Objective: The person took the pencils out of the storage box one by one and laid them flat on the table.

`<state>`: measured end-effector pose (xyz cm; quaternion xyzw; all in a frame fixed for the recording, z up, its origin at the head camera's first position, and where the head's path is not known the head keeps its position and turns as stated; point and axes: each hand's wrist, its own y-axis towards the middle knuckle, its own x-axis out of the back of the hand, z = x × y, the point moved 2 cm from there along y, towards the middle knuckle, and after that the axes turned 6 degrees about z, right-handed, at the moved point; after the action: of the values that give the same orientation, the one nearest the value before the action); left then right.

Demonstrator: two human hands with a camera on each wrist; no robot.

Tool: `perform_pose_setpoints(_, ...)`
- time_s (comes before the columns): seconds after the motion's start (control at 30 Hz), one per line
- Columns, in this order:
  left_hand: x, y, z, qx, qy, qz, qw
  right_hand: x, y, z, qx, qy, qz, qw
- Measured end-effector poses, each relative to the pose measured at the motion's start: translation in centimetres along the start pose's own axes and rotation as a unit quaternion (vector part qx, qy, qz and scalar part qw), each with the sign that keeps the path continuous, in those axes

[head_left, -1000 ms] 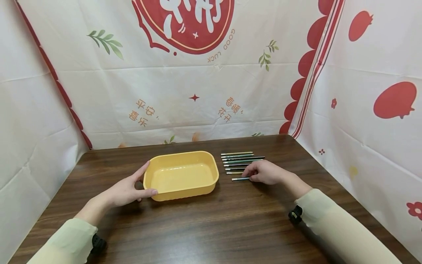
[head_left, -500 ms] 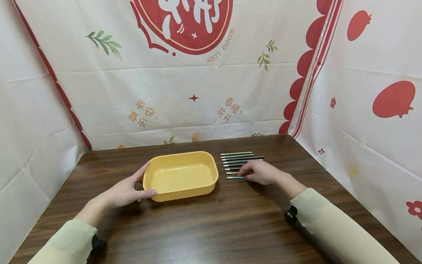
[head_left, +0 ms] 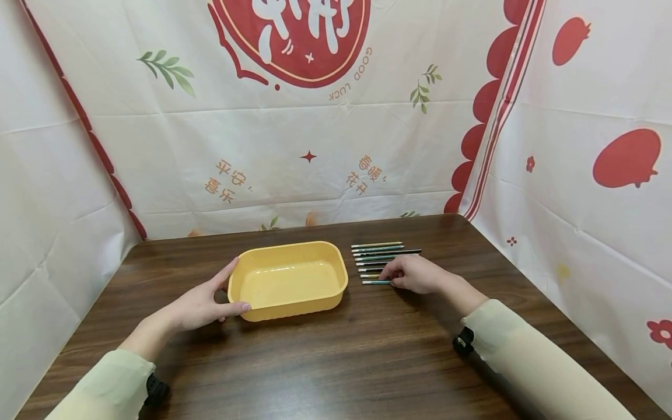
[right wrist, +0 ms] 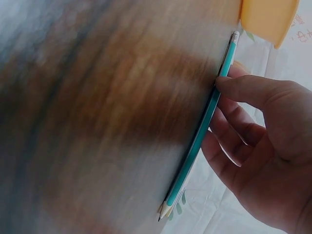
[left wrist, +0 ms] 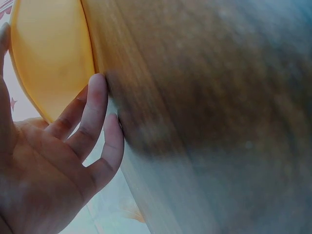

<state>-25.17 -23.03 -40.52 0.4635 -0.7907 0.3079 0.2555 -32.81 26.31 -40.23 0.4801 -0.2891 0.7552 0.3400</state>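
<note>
A yellow plastic tray point(head_left: 289, 280) sits on the table. My left hand point(head_left: 196, 303) spans its left end, thumb along the near side and index finger at the back corner. In the left wrist view the fingers point(left wrist: 97, 100) are spread and slightly bent against the tray wall. To the tray's right, my right hand point(head_left: 417, 274) pinches a teal pencil point(right wrist: 202, 129) between thumb and fingers. The pencil lies flat along the tabletop, its white eraser end towards the tray. Several other pencils point(head_left: 380, 248) lie in a row just behind it, partly hidden by the hand.
The dark wood table point(head_left: 325, 361) carries the tray and pencils. A white printed cloth point(head_left: 294, 134) hangs along its back edge and continues at both sides. Black straps point(head_left: 464, 342) show at both wrists.
My right hand has slid the teal pencil slightly left and back, bringing its eraser end close to line with the others. Over the last half second it barely moves. The left hand and tray stay put.
</note>
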Motion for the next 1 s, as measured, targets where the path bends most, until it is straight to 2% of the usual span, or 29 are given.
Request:
perform_pose_setpoints(0.37, 0.05, -0.06, 0.16, 0.0, 0.002, -0.003, 1.0, -0.1, 0.01, 0.03, -0.011, 0.012, 0.0, 1.0)
perform_pose_setpoints(0.7, -0.03, 0.26, 0.45, -0.015, -0.007, -0.01, 0.9998, -0.06, 0.04, 0.07, 0.002, 0.0, -0.003, 1.0)
perform_pose_setpoints(1.0, 0.07, 0.43, 0.52, -0.019, -0.003, -0.014, 0.9997, 0.38, 0.05, 0.09, -0.004, 0.001, -0.011, 1.0)
